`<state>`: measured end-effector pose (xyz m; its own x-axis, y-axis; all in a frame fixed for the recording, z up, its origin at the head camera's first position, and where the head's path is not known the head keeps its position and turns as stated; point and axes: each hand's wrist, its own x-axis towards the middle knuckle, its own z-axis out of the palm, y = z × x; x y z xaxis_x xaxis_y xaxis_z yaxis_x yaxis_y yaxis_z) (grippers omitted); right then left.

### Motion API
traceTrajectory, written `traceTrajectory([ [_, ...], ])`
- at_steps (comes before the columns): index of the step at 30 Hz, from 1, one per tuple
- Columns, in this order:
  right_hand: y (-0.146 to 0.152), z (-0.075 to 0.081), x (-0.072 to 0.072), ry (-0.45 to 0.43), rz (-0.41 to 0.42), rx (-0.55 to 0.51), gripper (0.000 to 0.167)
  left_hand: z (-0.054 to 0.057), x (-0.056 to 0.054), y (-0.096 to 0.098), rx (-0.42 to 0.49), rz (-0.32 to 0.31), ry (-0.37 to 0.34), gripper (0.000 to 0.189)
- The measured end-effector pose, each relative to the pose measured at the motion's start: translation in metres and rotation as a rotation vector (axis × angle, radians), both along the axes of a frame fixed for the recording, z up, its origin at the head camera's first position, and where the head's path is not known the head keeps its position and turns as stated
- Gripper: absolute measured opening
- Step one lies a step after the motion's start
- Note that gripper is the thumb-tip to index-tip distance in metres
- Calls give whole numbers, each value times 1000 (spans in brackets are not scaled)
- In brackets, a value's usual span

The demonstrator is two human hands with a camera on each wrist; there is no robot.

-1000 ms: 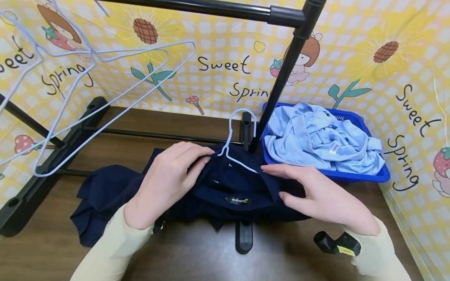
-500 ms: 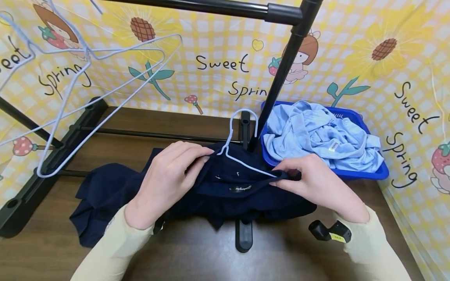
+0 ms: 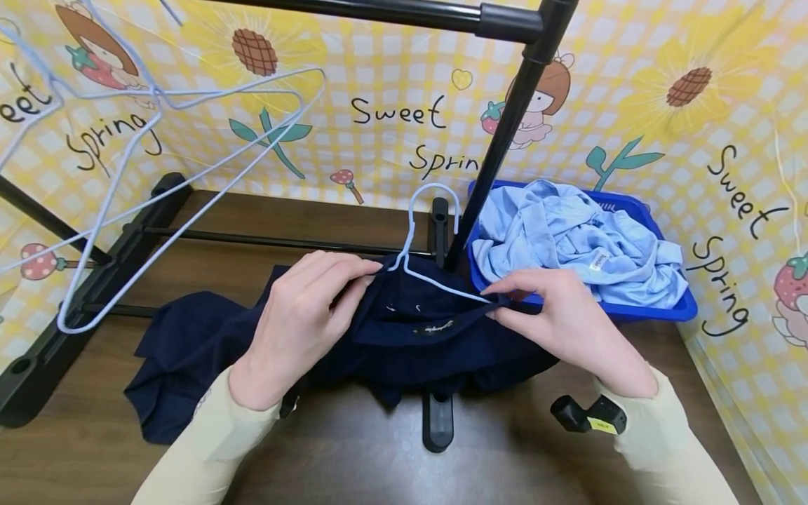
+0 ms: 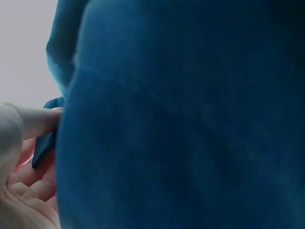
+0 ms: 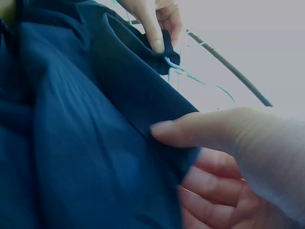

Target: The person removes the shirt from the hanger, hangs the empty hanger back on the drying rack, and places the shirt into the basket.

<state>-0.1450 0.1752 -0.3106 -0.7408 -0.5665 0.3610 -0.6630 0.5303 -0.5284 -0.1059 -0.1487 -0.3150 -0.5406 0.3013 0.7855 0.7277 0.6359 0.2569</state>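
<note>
A navy shirt [image 3: 404,365] lies bunched under both hands, a small label inside its neck. The light-blue wire hanger [image 3: 435,284] sits in the neck opening, its hook standing up out of the cloth. At the left side of the opening my left hand [image 3: 306,319] pinches the shirt's edge beside the hanger's neck. My right hand [image 3: 562,315] pinches the opposite edge between thumb and fingers, close to the hanger's right arm. In the right wrist view the thumb [image 5: 190,131] lies over the navy cloth. Navy cloth fills most of the left wrist view. The hanger's left arm is hidden.
A black rack's post [image 3: 505,140] rises behind the hands, its top rail [image 3: 379,14] crossing above. More wire hangers [image 3: 158,98] hang at the left. Right of the post stands a blue basket [image 3: 684,308] with light-blue clothing [image 3: 574,245]. A patterned cloth [image 3: 391,77] covers the back.
My right hand has closed its thumb and fingers on the shirt's right edge and drawn it over the hanger's right arm. The hook has risen slightly. My left hand keeps its pinch.
</note>
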Motion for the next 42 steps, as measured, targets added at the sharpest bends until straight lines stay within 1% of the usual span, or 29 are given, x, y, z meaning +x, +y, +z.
traceTrajectory([
  [4,-4,-3,-1,-1,-13,-31,21,1,-1,-1,-10,30,-9,20],
  [8,-7,-5,1,46,-9,-57,20,6,2,0,-5,70,-11,27],
  [11,-8,-5,2,61,-8,-71,21,10,6,3,24,65,8,27],
  [14,-9,-5,3,61,-19,-95,22,9,11,8,15,69,0,28],
  [18,-11,-7,5,52,-36,-135,22,1,11,9,-26,134,-72,35],
  [20,-12,-8,5,49,-40,-151,21,-3,9,6,-24,162,-110,36],
  [22,-11,-9,5,51,-42,-166,21,-4,5,-1,-28,174,-145,35],
  [24,-9,-9,4,52,-47,-178,21,-5,0,-8,-20,164,-185,33],
  [26,-7,-10,3,45,-50,-189,21,-5,-4,-17,-6,136,-233,31],
  [30,-3,-10,1,44,-56,-202,20,-3,-8,-33,8,37,-343,24],
  [33,-2,-10,-1,55,-63,-214,19,-2,-9,-40,-38,-39,-404,32],
  [35,-2,-10,-1,61,-66,-222,19,-2,-10,-41,-52,-61,-421,39],
  [37,-2,-10,-1,59,-66,-227,20,-3,-11,-40,-47,-47,-413,43],
  [42,-4,-9,0,31,-44,-248,22,-5,-15,-32,12,69,-328,28],
])
